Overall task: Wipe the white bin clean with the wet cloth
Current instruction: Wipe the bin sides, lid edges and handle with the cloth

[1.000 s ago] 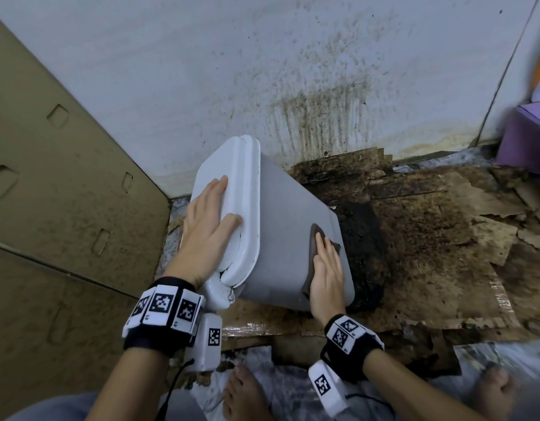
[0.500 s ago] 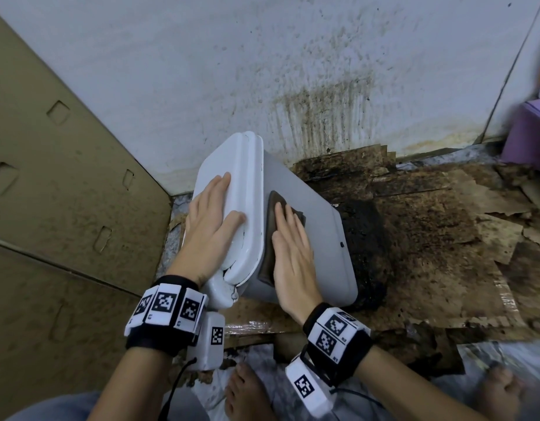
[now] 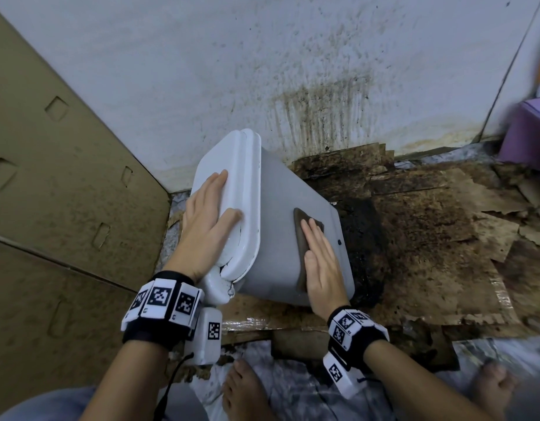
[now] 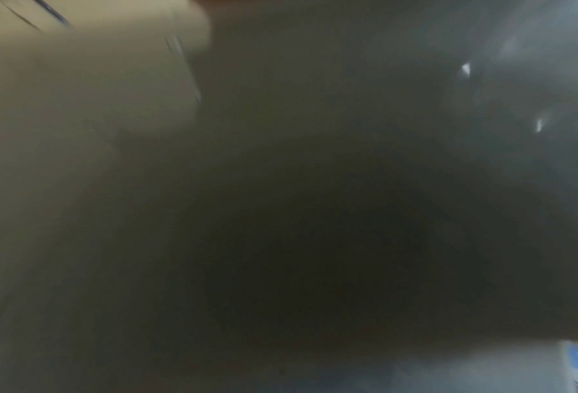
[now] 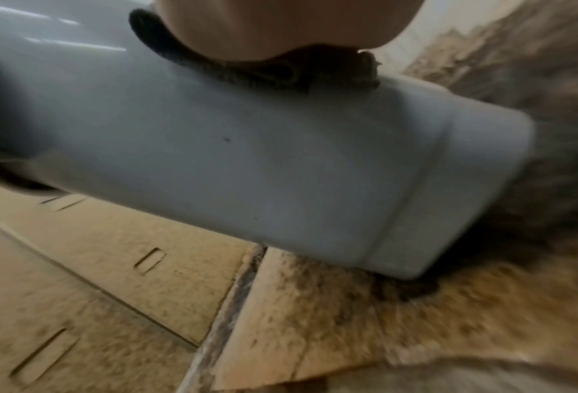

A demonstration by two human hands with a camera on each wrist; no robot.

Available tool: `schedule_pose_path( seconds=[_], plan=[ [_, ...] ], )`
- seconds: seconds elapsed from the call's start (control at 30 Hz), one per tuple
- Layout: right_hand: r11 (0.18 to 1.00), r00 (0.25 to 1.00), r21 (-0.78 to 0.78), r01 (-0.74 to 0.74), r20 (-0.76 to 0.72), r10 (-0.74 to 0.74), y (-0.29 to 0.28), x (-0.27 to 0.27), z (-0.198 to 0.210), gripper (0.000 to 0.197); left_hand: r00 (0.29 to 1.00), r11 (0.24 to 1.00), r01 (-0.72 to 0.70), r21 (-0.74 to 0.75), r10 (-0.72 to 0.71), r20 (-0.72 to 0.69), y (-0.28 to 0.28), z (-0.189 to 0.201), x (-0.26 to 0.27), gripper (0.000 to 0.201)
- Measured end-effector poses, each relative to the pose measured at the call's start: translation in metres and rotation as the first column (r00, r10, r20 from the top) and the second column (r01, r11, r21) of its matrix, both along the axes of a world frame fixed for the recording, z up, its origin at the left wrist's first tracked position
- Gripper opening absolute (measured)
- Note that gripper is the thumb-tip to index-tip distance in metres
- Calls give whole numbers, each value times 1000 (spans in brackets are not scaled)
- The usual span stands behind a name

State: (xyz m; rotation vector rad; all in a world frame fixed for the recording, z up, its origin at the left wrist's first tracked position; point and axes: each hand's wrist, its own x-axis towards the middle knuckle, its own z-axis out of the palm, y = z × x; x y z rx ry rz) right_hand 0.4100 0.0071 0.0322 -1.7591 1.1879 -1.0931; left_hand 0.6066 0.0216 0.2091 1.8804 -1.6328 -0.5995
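The white bin [image 3: 281,238] lies tilted on its side on the floor, lid end toward the left, base [image 5: 448,186] toward the dark stain. My left hand [image 3: 208,214] rests flat on the closed lid [image 3: 241,189], fingers straight, thumb spread. My right hand [image 3: 320,262] presses the dark wet cloth [image 3: 302,226] flat against the bin's upper side wall, fingers straight. In the right wrist view the folded cloth [image 5: 247,71] shows bunched under my palm [image 5: 280,26]. The left wrist view is dark and blurred.
A stained white wall [image 3: 293,71] stands behind the bin. Brown cardboard panels [image 3: 50,208] line the left. Soaked, mouldy cardboard [image 3: 429,238] covers the floor to the right. A purple box [image 3: 526,132] sits far right. My bare feet [image 3: 247,390] are at the bottom.
My right hand slid the cloth from near the lid toward the bin's base, after moving the other way half a second before. The left hand stayed on the lid.
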Motion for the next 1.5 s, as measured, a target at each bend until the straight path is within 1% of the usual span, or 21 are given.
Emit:
schedule_pose_path(
  seconds=[0.1,0.2,0.3,0.43,0.53,0.6,0.67,0.73,0.8,0.87,1.03,1.1,1.17,1.23,1.33,1.43,1.5],
  plan=[
    [995,999,88,51,-15,-50,2,-12,-21,61,1000,1000,3,-1,-3,7,0,0,0,73],
    [978,996,190,91,-3,-92,3,-17,-29,64,1000,1000,6,-2,-6,8,-1,1,-3,72],
    [961,993,257,104,22,-113,2,-14,-29,68,1000,1000,-2,1,2,10,-1,1,-4,72],
    [950,991,286,127,-11,-130,-1,-2,-31,67,1000,1000,-14,12,14,2,-1,2,-4,74],
    [935,984,322,152,35,-172,-1,10,-12,62,1000,1000,-18,12,18,-4,-2,2,-5,75],
    [939,984,317,136,67,-165,1,18,9,62,1000,1000,-15,8,15,-1,-2,2,-5,78],
    [960,989,265,92,90,-120,3,27,31,64,1000,1000,-10,4,10,12,-2,2,-6,80],
    [979,992,200,36,108,-58,5,36,51,66,1000,1000,-9,7,9,30,-3,2,-6,78],
    [990,995,141,-12,102,-3,6,42,65,63,999,1000,-12,7,12,35,-4,2,-6,78],
    [994,996,100,-36,82,28,7,43,69,60,1000,1000,-12,5,12,26,-4,1,-6,79],
    [999,998,-29,-14,54,15,6,33,56,57,1000,1000,-7,0,7,14,-2,1,-5,75],
    [998,998,-54,-11,56,14,6,28,47,56,1000,1000,-10,-8,10,19,-1,1,-6,73],
    [999,999,-45,-5,53,7,4,20,33,55,1000,1000,-10,-6,10,11,-1,1,-6,72],
    [1000,999,8,13,35,-14,3,10,13,57,1000,1000,-10,-2,10,-1,0,1,-4,72],
    [988,998,144,55,6,-57,3,-7,-14,60,1000,1000,-12,0,12,-7,1,0,0,74],
    [961,997,267,70,14,-76,4,-18,-23,58,1000,1000,-9,-4,9,-5,1,0,-1,74],
    [948,996,308,78,11,-86,4,-17,-21,61,1000,1000,-11,-1,11,-6,0,1,-3,73]
  ],
)
